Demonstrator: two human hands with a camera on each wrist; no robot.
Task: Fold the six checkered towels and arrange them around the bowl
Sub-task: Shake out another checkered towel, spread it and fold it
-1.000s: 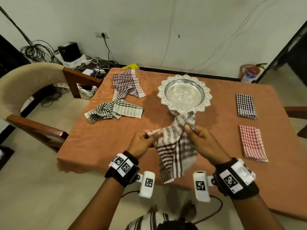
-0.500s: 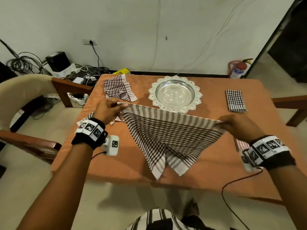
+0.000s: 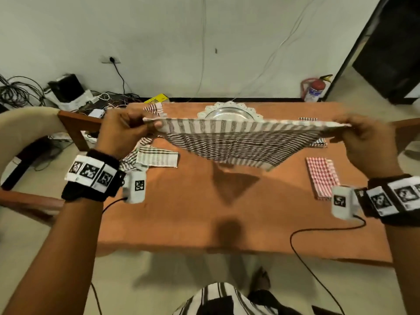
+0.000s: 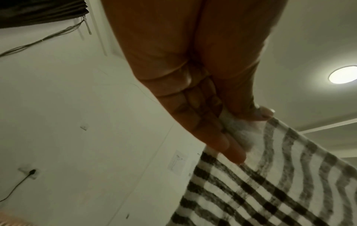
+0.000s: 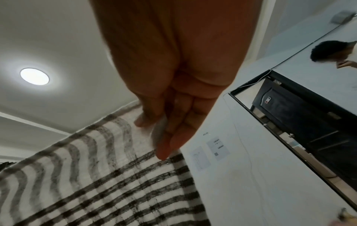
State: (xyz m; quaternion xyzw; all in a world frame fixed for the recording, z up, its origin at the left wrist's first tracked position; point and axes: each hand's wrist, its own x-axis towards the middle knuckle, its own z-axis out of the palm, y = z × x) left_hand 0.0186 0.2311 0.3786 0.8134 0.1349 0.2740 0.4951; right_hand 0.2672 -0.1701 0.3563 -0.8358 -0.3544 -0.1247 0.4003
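Observation:
A brown-and-white checkered towel [image 3: 241, 142] is stretched wide in the air above the table. My left hand [image 3: 127, 130] pinches its left corner and my right hand [image 3: 363, 135] pinches its right corner. The wrist views show thumb and fingers [image 4: 231, 146] clamped on the cloth [image 5: 108, 175]. The silver bowl [image 3: 229, 112] with a scalloped rim sits at the far middle, half hidden behind the towel. A folded red checkered towel [image 3: 321, 176] lies at the right. A dark folded towel [image 3: 308, 119] peeks out behind the held one. Unfolded towels lie at the left [image 3: 156, 156] and far left [image 3: 155, 108].
The orange table [image 3: 227, 219] has bare surface in front of me. A wooden chair [image 3: 68, 123] stands at the left, with cables and boxes [image 3: 66, 92] on the floor behind it. A fire extinguisher [image 3: 314, 88] stands by the far wall.
My hands have moved apart and risen, pulling the brown towel from a bunched state into a taut, wide span held high over the table.

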